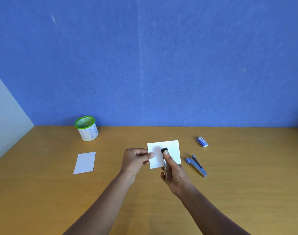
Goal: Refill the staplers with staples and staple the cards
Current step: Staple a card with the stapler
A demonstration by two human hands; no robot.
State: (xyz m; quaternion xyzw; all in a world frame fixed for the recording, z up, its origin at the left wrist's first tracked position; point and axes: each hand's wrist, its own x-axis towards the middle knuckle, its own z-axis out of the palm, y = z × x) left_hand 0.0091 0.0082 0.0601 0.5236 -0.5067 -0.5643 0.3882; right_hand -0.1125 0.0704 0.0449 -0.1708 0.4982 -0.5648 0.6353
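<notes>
My left hand pinches the left edge of a white card held just above the wooden desk. My right hand grips a silver stapler with a dark head, thumb pressed on its top, its jaw over the card's lower middle. A second stapler, silver with a blue head, lies on the desk to the right. A small blue and white staple box lies behind it. Another white card lies flat to the left.
A green-rimmed mesh pen cup with a white label stands at the back left, near the blue partition wall. A pale side panel bounds the desk on the left.
</notes>
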